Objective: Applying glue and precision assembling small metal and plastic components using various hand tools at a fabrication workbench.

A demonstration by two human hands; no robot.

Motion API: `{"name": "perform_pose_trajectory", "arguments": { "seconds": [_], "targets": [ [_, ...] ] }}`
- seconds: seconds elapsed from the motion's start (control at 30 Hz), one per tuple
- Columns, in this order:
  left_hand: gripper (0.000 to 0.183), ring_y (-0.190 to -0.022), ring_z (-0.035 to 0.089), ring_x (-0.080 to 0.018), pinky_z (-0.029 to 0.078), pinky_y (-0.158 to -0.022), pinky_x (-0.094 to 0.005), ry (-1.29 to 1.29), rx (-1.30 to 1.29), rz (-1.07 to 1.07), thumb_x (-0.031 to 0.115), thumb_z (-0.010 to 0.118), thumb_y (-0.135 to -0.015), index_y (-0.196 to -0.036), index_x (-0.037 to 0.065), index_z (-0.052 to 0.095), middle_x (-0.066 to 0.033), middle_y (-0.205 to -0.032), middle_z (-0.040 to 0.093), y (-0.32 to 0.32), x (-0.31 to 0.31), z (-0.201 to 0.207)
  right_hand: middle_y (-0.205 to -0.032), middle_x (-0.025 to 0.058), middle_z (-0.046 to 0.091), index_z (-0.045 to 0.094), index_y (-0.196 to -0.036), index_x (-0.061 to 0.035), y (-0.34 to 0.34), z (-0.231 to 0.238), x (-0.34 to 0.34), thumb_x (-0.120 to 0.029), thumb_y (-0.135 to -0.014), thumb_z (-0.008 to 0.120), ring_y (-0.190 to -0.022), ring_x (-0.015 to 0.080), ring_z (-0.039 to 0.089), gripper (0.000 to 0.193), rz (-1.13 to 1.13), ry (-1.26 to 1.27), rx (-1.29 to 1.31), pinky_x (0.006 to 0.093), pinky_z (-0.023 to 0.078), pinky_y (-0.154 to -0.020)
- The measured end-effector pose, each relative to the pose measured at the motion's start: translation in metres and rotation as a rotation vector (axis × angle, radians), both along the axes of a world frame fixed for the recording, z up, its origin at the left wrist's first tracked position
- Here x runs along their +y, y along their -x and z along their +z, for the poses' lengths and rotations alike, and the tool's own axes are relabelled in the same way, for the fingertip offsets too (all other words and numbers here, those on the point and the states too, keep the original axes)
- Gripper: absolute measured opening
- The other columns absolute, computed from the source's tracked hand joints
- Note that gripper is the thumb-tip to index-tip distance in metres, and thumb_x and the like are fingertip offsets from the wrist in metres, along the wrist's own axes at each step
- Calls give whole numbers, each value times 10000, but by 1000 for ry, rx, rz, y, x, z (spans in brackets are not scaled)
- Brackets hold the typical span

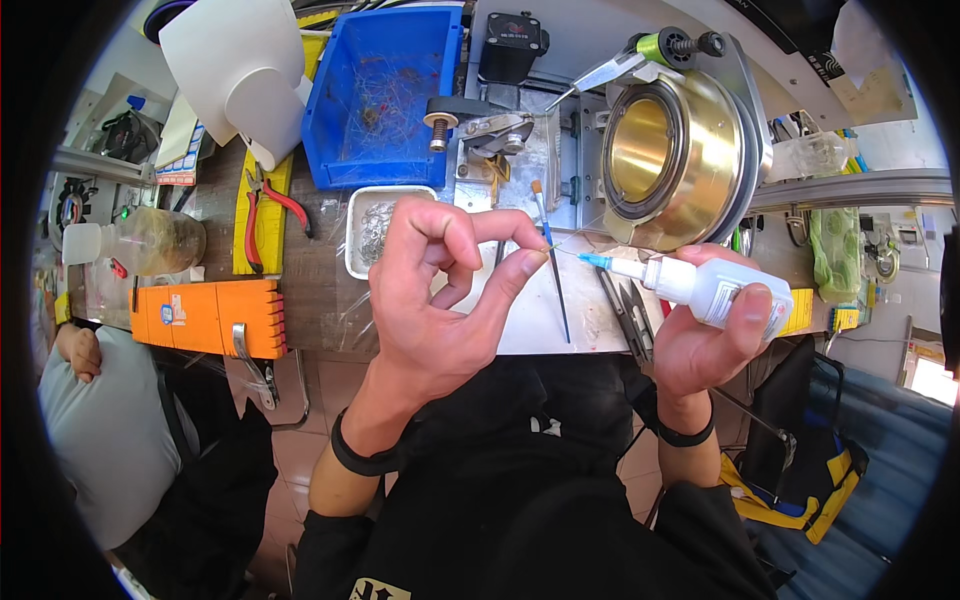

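Observation:
My left hand [440, 270] is raised over the near side of the bench, thumb and forefinger pinched together on a thin strand [565, 244]. What sits right between the fingertips is too small to tell. My right hand [705, 345] is wrapped round a small white dropper bottle [738, 295], tilted on its side. Its blue needle tip [594, 260] points left at the strand, close to the left fingertips; whether they touch cannot be seen. Beneath lies a slim blue paintbrush [552, 240] on a white sheet [525, 320].
A brass drum fixture [670, 155] stands behind my right hand. Beyond my left hand are a white tray [353, 240] and a blue bin [325, 120] of fine strands. Red-handled pliers [252, 225], an orange rack [210, 318] and tweezers [625, 315] lie around. Another person's hand [80, 352] shows at left.

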State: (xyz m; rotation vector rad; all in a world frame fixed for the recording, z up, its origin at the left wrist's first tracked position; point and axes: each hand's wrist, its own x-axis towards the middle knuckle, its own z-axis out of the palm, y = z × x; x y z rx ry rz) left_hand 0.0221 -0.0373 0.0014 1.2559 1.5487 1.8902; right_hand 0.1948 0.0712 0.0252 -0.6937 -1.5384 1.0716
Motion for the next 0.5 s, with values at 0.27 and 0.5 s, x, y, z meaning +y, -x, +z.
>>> {"name": "perform_pose_trajectory", "arguments": {
  "seconds": [0.27,0.5],
  "targets": [
    [462,-575,261,-5,301,-579,-140,-7,-20,-11,-129,718,-832,-961,115,348,-197,-987,710,0,1,-3,-858,196,691,655,-930,58,-1,-1,1,-424,-931,502,-813,248,652,505,12,15,23,369,488,-809],
    [456,-578,260,-5,310,-587,-141,1,-22,-13,-132,715,-836,-952,113,347,-203,-994,709,0,-2,0,-858,201,693,656,-931,58,2,1,-1,-418,-926,512,-807,248,651,498,27,21,11,371,489,-806]
  ]
}}
